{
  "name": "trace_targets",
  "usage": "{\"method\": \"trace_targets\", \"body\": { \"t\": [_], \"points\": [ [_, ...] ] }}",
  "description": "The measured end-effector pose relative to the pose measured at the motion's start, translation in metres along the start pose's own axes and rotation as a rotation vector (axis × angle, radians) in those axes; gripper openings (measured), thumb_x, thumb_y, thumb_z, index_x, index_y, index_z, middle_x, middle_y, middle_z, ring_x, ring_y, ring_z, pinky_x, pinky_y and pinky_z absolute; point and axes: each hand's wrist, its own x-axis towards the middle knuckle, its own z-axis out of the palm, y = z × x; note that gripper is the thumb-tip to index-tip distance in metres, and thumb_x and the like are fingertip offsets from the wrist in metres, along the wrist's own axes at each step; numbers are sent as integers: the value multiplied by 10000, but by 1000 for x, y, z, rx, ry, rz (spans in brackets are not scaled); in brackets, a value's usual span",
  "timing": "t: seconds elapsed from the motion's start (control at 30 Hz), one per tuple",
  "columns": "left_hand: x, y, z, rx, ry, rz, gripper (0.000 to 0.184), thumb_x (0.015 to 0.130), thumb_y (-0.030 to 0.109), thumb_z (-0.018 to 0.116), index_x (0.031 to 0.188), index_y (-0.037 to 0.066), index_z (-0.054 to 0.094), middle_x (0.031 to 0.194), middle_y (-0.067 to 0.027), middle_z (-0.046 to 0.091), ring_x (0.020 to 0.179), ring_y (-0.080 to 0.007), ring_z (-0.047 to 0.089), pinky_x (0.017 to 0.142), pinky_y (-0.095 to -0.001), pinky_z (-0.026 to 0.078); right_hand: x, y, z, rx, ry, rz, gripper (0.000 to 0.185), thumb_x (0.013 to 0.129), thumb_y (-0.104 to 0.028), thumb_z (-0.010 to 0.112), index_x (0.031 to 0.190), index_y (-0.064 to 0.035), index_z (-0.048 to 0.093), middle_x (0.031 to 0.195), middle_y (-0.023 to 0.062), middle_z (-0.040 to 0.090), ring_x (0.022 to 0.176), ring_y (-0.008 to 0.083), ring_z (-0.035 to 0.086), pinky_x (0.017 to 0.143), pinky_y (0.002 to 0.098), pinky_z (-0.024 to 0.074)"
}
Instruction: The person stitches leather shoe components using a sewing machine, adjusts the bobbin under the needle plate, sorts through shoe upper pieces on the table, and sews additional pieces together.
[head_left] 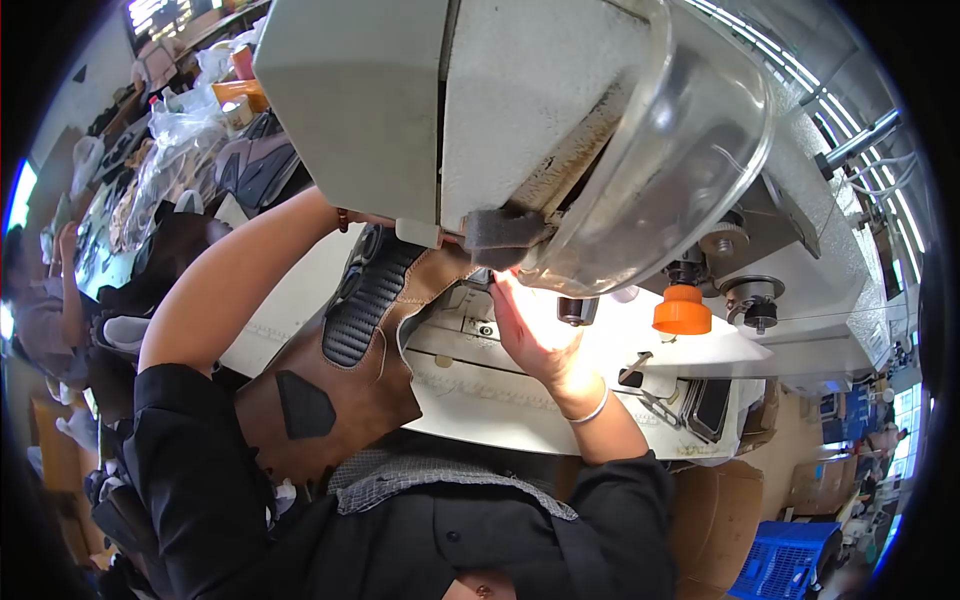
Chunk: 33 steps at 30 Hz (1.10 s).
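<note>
A brown leather piece [330,420] with a black ribbed panel [360,310] and a dark patch hangs over the front edge of the white sewing machine bed [480,395]. Its upper end runs under the machine head [380,110]. Behind that head my left hand [378,218] is mostly hidden, with its wrist at the leather's top end; its fingers do not show. My right hand [535,330] is at the leather's tip beside the needle area, its fingertips partly hidden by a grey foam block [500,232]. What its fingers hold cannot be made out.
A clear plastic shield [670,150] hangs above my right hand. An orange knob [682,311] and thread tensioners stand to the right. Scissors [658,406] and a phone [708,408] lie at the bed's right end. A blue crate [785,560] is lower right; a co-worker sits far left.
</note>
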Motion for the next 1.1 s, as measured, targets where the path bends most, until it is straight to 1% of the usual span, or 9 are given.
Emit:
{"method": "trace_targets", "body": {
  "t": [0.07,0.17,0.37,0.6,0.77,0.87,0.97,1.0,1.1],
  "points": [
    [-1,1,-1,-15,-7,6,313,897,222,658,1161,55,667,1082,-112,694,982,-249,641,892,-350,492,4,-1,-1,-12,14,-9,229,743,-34,729,961,-86,682,897,84,692,744,265,651,674,365,511],
    [-6,5,-2,-36,-25,8,319,897,230,663,1165,57,667,1085,-109,694,982,-242,641,891,-346,492,3,-5,-5,-7,-92,68,256,759,8,750,1010,-26,715,886,96,709,801,243,685,757,340,535],
    [-8,8,-3,-69,-60,19,331,897,245,672,1173,61,667,1092,-104,695,982,-229,640,890,-338,492,7,-12,-7,-117,-99,18,257,767,24,732,1022,-4,710,877,123,703,795,259,681,726,341,538],
    [-1,8,-5,-132,-95,46,346,897,262,683,1181,66,667,1100,-97,696,982,-213,640,888,-329,492,10,-13,-5,-166,-28,-30,232,797,4,700,1027,-15,711,910,126,706,743,241,680,633,332,511],
    [-15,17,-7,-252,-103,30,356,898,275,691,1188,69,667,1105,-92,697,982,-201,640,887,-322,491,11,-11,-6,-118,-47,8,217,803,1,698,1020,-19,701,940,137,709,769,256,685,663,335,508],
    [-26,26,2,-425,-109,-133,382,884,277,715,1197,63,664,1120,-83,698,987,-176,637,892,-306,490,9,-10,-11,-70,-59,74,229,803,8,705,1030,-23,699,971,138,714,824,268,689,760,353,506],
    [-37,60,-9,-1016,-167,-422,411,851,198,747,1216,35,651,1144,-52,693,1011,-125,618,905,-276,482,12,-17,-12,-29,-35,98,230,800,18,705,1022,-39,699,989,113,718,895,261,685,830,353,491],
    [-40,59,-5,-1122,-135,-414,401,840,145,749,1201,2,648,1134,-33,687,1011,-92,604,903,-260,481,12,-17,-10,-37,-27,85,227,798,17,706,1018,-39,698,992,111,718,904,260,684,830,354,491],
    [-45,59,5,-1204,-112,-491,370,847,131,734,1187,6,655,1102,-30,689,971,-91,609,879,-256,485,11,-17,-10,-47,-11,70,217,791,11,710,1003,-33,693,1001,103,720,920,258,681,831,362,491]
  ]
}}
